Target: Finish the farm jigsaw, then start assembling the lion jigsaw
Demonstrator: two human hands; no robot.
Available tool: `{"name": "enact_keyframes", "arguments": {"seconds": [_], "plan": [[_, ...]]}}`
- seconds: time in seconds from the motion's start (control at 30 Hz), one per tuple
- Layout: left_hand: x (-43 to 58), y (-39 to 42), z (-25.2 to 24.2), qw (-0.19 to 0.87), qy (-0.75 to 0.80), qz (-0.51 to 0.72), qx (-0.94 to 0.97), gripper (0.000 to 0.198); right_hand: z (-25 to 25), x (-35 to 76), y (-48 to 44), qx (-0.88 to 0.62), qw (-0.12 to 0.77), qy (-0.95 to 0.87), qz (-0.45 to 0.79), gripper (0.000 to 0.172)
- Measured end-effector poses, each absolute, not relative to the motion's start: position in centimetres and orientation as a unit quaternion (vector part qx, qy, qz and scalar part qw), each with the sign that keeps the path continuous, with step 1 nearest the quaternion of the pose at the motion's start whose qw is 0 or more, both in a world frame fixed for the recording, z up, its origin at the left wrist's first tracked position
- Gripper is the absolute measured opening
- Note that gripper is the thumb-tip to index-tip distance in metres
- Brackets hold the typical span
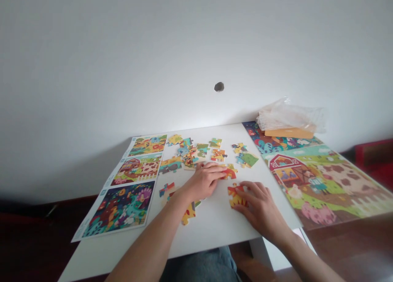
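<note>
My left hand [204,179] lies on the white table [215,228] with its fingers closed on a red and orange puzzle piece [229,173]. My right hand [260,208] rests just to the right, its fingers pressed on a yellow and orange puzzle piece [236,198]. Several loose coloured pieces [196,151] lie scattered beyond both hands. A yellow piece [188,214] peeks out under my left forearm, and a red and blue piece [166,189] lies to the left of it.
A reference sheet [129,192] with three farm pictures lies along the table's left edge. A large finished farm puzzle board [319,175] overhangs the right side, with a crumpled plastic bag [290,118] and an orange box on its far end. A white wall stands behind.
</note>
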State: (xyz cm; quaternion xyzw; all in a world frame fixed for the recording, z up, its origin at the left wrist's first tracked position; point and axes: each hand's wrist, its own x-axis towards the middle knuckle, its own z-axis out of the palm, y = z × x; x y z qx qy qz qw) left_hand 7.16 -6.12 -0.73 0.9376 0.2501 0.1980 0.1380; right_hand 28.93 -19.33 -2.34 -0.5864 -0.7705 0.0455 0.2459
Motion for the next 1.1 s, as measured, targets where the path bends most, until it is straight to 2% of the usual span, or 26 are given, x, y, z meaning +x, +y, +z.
{"name": "enact_keyframes", "arguments": {"seconds": [0.33,1.1], "plan": [[7.1,-5.9,-0.7,0.155,0.213,0.224,0.938,0.028,-2.1,28.9,-17.0,-0.539,0.265,-0.797,0.071,0.042],[7.0,-6.0,-0.6,0.141,0.214,0.216,0.942,0.029,-1.1,28.7,-17.0,-0.533,0.237,-0.811,0.054,0.035]]}}
